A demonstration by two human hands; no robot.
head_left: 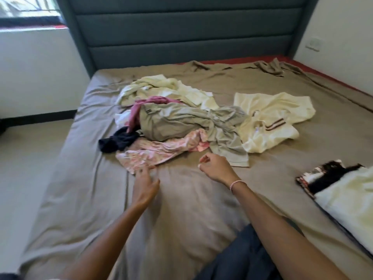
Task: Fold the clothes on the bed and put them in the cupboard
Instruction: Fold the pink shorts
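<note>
Clothes [177, 118] in crumpled, soft heap

The right hand [214, 168] wears a pink-and-white wrist bracelet [236, 183].

A pile [171, 120] lies mid-bed [181, 209], with a shirt [270, 122] spread on its right, touching it. A folded stack [343, 195] sits at the bed's right edge, nearer the person. The headboard [181, 31] stands behind, a window [28, 7] far left. The left hand [144, 184] is at the pile's near edge, the right hand [216, 167] just before the pile.
</note>
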